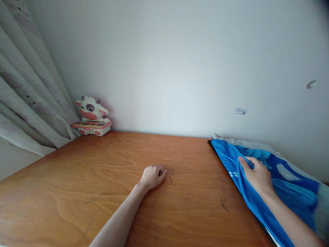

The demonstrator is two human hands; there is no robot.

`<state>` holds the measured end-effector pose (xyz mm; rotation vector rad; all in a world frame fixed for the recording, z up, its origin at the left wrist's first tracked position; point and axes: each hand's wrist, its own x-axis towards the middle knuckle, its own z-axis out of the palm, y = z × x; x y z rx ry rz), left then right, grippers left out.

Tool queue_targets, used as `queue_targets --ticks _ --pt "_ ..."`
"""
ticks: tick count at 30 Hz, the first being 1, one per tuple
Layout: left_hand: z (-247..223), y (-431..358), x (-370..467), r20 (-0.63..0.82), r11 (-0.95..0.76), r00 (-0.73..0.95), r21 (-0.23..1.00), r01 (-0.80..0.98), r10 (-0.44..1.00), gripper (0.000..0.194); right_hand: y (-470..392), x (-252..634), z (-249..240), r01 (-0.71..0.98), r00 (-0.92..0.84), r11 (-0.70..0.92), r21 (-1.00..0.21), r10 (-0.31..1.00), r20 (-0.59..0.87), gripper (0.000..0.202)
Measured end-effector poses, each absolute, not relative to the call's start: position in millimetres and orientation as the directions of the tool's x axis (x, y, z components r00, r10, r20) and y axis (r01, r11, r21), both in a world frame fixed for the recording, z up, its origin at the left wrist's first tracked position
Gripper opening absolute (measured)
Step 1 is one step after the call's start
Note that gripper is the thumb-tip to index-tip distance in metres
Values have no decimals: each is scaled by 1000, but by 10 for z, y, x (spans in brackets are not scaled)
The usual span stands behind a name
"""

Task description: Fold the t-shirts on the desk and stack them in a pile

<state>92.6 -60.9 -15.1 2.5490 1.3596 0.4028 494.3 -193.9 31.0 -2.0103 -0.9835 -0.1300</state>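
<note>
My left hand (152, 177) rests on the wooden tabletop (102, 192), its fingers curled into a loose fist with nothing visible in them. To the right, a blue piece of clothing (290, 192) lies loosely bunched, with darker and lighter blue panels, a white patch and small white print near its left edge. My right hand (258, 175) pinches a fold of it between thumb and fingers. The fold is raised slightly, and my forearm covers part of the cloth.
A toy cow with a keyboard (92, 116) sits at the back left corner, beside a pale curtain (28, 89). A white wall (164, 68) runs along the back, bearing a small label (240, 111). Pale fabric (246, 142) lies behind the blue clothing, and a black edge runs along its left side.
</note>
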Motion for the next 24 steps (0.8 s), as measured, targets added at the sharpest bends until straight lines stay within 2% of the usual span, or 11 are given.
queue_targets --ticks 3,4,6,9,11,13,16,18,20,22,24 --pt "-138 -644 932 222 -552 509 437 710 831 26 -1645 4237 482 693 574 -72 -717 656 489 51" --pt "-135 -663 938 264 -559 498 494 666 826 31 -1577 3981 544 687 528 15 -726 677 513 51" --pt "-132 -705 957 331 -569 474 607 555 816 64 -1492 3476 682 624 440 179 -760 724 531 47" --pt "-137 -760 993 408 -586 467 734 343 785 121 -1451 2869 887 353 209 371 -859 864 459 42" --pt "-138 -774 1007 443 -590 455 766 254 772 137 -1429 2664 954 219 24 413 -884 904 428 38" --pt "-130 -766 999 424 -556 420 786 268 802 133 -1375 2649 897 219 -24 433 -875 898 439 36" --pt "-99 -740 946 350 -496 380 763 414 856 110 -1246 2883 547 419 165 404 -813 847 505 36" --pt "-71 -744 911 306 -521 438 653 549 845 96 -1173 3085 204 555 304 312 -771 787 537 38" --pt "-51 -777 905 232 -560 524 523 643 819 96 -1148 3231 -125 632 360 246 -735 747 559 38" --pt "-44 -824 934 161 -578 574 447 683 803 104 -1182 3288 -360 700 326 214 -682 753 571 34" --pt "-48 -861 981 148 -595 594 412 689 791 98 -1263 3271 -465 740 243 194 -644 816 525 30"
